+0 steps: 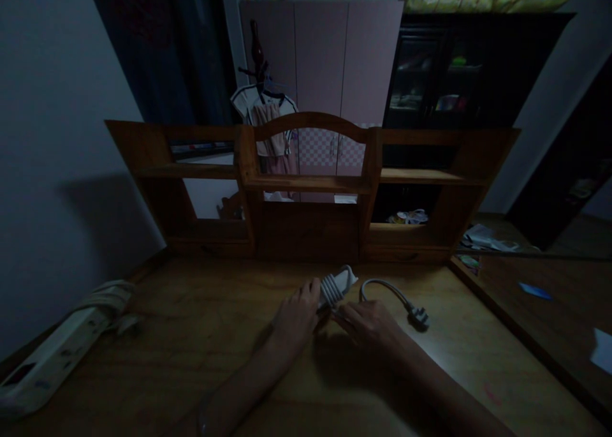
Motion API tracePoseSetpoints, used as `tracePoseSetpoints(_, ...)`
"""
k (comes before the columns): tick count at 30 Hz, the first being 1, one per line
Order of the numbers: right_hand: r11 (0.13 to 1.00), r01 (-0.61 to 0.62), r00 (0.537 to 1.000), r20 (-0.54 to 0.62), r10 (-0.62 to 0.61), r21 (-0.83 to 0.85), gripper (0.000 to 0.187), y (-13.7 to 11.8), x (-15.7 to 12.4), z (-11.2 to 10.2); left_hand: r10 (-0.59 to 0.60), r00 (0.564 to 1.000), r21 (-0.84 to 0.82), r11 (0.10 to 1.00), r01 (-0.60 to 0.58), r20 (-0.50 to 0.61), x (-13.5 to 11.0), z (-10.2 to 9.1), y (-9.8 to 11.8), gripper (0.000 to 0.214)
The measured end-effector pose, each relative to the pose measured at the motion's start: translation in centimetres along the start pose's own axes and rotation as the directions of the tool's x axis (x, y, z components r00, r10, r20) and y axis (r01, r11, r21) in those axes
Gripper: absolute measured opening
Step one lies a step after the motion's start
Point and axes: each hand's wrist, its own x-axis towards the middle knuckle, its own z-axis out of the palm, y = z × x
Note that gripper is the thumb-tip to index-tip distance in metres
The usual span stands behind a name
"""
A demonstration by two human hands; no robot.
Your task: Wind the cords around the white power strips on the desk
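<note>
Near the middle of the wooden desk (215, 360) is a white power strip (343, 281) with its grey cord (329, 290) wound round it in several turns. My left hand (299, 309) is closed round the near part of the strip and hides most of it. Pinched in my right hand (366, 319), close beside the coils, is the cord. Its free length loops out past that hand and ends in a plug (419, 318) lying on the desk to the right.
A second, larger white power strip (62, 354) with its cord bundled at one end lies at the left by the wall. A wooden shelf unit (310, 183) stands along the far side. Papers (488, 238) and a blue card (534, 290) lie on the surface at the right.
</note>
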Motion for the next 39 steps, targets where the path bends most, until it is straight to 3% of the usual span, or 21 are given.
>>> tracePoseSetpoints(6, 0.996, -0.03, 0.995, 0.088, 0.038, -0.089, 0.02, 0.8, 0.1, -1.9, 0.037, 0.999, 0.087, 0.996, -0.035, -0.025, 0.6, -0.1, -0.1, 0.041)
tracePoseSetpoints(11, 0.988, -0.1, 0.989, 0.094, 0.112, -0.122, 0.023, 2.2, -0.3, -3.1, -0.005, 1.0, 0.066, 0.998, 0.004, 0.014, 0.7, 0.5, -0.9, 0.054)
tracePoseSetpoints(18, 0.975, 0.04, 0.997, -0.053, -0.053, -0.218, 0.018, 2.8, -0.8, -3.5, -0.029, 0.997, 0.058, 0.998, 0.025, 0.067, -0.2, 0.9, -0.4, 0.063)
tracePoseSetpoints(23, 0.986, 0.059, 0.987, -0.139, -0.081, -0.157, 0.011, 1.9, -0.6, -3.9, 0.148, 0.986, -0.026, 0.989, -0.146, 0.078, -0.7, 0.8, 1.0, 0.055)
tracePoseSetpoints(28, 0.986, -0.12, 0.985, -0.106, 0.132, 0.116, 0.023, 2.4, -0.1, -4.6, 0.41, 0.911, -0.043, 0.912, -0.408, 0.045, -0.7, 0.4, 1.4, 0.03)
tracePoseSetpoints(30, 0.916, -0.224, 0.971, 0.001, 0.238, 0.333, 0.028, 2.9, 0.1, -5.1, 0.509, 0.861, 0.011, 0.861, -0.509, 0.015, -0.7, 0.3, 1.5, 0.017)
tracePoseSetpoints(32, 0.791, -0.32, 0.947, 0.137, 0.292, 0.522, 0.028, 3.3, 0.3, -5.7, 0.599, 0.8, 0.059, 0.8, -0.598, -0.013, -0.9, 0.3, 1.6, 0.01)
tracePoseSetpoints(36, 0.526, -0.432, 0.902, 0.338, 0.27, 0.733, 0.027, 4.2, 0.3, -6.3, 0.717, 0.688, 0.068, 0.696, -0.715, -0.11, -1.5, 0.6, 2.0, 0.019)
tracePoseSetpoints(39, 0.36, -0.471, 0.881, 0.407, 0.242, 0.805, 0.026, 4.6, 0.1, -6.0, 0.71, 0.672, 0.042, 0.694, -0.719, -0.212, -2.0, 0.4, 2.0, 0.023)
